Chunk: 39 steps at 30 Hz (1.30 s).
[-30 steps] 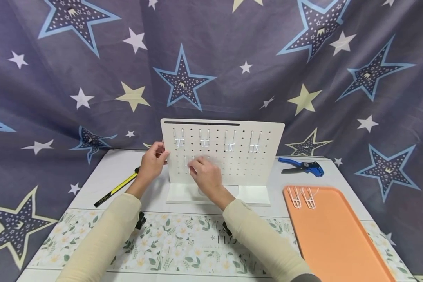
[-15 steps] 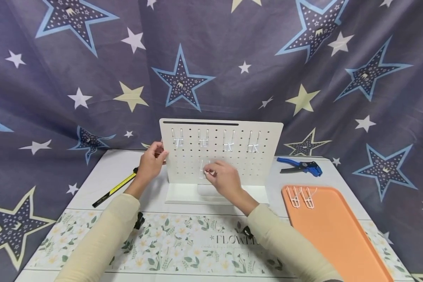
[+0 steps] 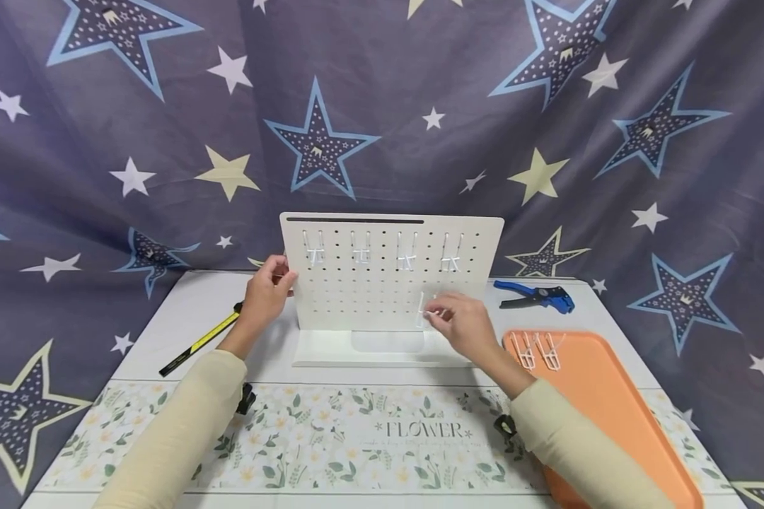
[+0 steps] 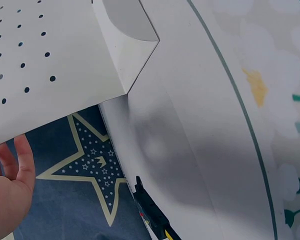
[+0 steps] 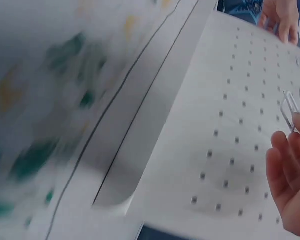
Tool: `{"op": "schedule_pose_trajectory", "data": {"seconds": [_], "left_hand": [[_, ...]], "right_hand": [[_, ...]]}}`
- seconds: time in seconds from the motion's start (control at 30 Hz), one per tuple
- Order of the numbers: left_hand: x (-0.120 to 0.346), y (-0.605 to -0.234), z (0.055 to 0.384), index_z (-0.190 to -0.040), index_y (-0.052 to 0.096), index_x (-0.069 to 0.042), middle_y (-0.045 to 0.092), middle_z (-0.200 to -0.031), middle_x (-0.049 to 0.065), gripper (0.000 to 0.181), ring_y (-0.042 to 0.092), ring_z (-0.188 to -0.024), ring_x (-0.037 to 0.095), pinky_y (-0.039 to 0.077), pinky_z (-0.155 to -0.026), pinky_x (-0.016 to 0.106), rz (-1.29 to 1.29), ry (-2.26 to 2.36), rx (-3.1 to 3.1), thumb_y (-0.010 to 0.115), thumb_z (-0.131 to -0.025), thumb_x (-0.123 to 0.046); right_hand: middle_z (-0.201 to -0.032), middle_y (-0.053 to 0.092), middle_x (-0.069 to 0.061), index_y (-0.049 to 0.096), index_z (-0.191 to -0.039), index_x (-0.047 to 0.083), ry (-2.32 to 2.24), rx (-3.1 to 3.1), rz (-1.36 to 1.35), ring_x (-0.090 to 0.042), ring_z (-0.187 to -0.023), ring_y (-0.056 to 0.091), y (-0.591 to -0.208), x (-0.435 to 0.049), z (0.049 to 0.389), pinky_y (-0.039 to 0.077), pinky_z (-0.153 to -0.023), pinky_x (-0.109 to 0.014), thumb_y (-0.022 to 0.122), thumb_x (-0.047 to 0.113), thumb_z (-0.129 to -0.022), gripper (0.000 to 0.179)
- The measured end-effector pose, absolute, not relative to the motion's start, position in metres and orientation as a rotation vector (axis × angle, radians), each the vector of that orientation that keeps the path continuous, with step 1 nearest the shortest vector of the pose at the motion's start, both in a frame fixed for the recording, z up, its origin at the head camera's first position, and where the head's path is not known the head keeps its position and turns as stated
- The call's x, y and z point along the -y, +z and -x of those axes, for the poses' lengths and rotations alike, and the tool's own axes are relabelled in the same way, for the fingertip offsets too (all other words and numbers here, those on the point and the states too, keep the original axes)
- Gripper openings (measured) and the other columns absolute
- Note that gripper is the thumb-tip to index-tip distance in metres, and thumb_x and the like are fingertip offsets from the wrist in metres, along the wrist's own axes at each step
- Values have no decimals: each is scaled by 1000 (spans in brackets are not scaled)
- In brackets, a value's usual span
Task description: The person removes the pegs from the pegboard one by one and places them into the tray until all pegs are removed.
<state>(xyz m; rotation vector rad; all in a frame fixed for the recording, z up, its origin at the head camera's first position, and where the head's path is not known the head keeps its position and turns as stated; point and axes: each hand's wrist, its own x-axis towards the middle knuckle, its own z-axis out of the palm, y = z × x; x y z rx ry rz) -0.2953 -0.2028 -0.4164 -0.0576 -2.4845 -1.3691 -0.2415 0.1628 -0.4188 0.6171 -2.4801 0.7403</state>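
A white pegboard (image 3: 356, 305) stands upright on its base, with several white wire hooks (image 3: 361, 254) hanging in a row near its top. My left hand (image 3: 266, 295) grips the board's left edge; the left wrist view shows its fingers (image 4: 25, 159) at that edge. With thumb and fingertips, my right hand (image 3: 466, 326) pinches another white wire hook (image 5: 289, 111) in front of the board's lower right part. Whether this hook touches the board cannot be made out. Two more wire hooks (image 3: 535, 351) lie on the orange tray (image 3: 598, 396).
Behind the tray lies a blue-and-black wire stripper (image 3: 537, 295). A black-and-yellow tool (image 3: 200, 339) rests on the table left of the board. A floral runner (image 3: 318, 438) crosses the table's front, and a star-patterned curtain (image 3: 382, 106) hangs behind.
My right hand has moved right across the board's lower part, carrying the wire hook away from the lower left area. The left hand stays at the board's left edge.
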Motion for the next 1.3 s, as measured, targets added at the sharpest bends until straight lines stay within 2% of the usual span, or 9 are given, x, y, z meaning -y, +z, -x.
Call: {"op": "schedule_pose_trajectory", "data": {"seconds": [0.27, 0.57, 0.8, 0.93, 1.07, 1.3], "left_hand": [[202, -415, 295, -122, 55, -5, 60, -108, 16, 21, 61, -94, 25, 67, -80, 36, 46, -1373, 2499, 55, -106, -18], [201, -414, 294, -122, 55, -4, 60, -109, 16, 21, 61, -94, 23, 67, -81, 38, 50, -1373, 2499, 54, -106, -18], [201, -415, 294, -124, 54, -4, 60, -110, 18, 22, 61, -95, 27, 66, -86, 47, 52, -1396, 2497, 53, -107, -18], [202, -415, 294, -123, 54, -4, 60, -110, 18, 22, 61, -95, 27, 66, -85, 46, 52, -1397, 2494, 53, -107, -18], [203, -414, 294, -123, 54, -4, 60, -109, 17, 22, 61, -93, 25, 67, -83, 42, 56, -1387, 2488, 53, -107, -18], [203, -414, 293, -122, 54, -3, 60, -110, 18, 22, 61, -95, 28, 66, -85, 47, 82, -1410, 2485, 52, -107, -18]], "right_hand": [[-92, 77, -3, 78, -90, 14, 704, 2571, -562, -17, -71, 71, -409, -214, 233, 62, -60, -29, 81, 17, -87, 5], [-94, 77, -5, 78, -92, 16, 639, 2611, -585, -18, -71, 70, -393, -280, 229, 59, -60, -29, 81, 12, -86, 8], [-83, 75, 0, 77, -86, 18, 535, 2567, -600, -4, -68, 63, -382, -327, 232, 55, -59, -25, 83, 9, -82, 12], [-82, 75, 2, 77, -86, 19, 523, 2606, -593, 5, -70, 60, -377, -353, 233, 54, -59, -23, 83, 9, -82, 13], [-83, 75, 2, 76, -85, 19, 505, 2654, -589, 7, -70, 58, -379, -378, 236, 55, -59, -22, 83, 8, -82, 14], [-81, 75, 1, 75, -86, 19, 498, 2759, -543, 8, -65, 55, -401, -417, 239, 50, -56, -21, 80, 9, -84, 11]]}}
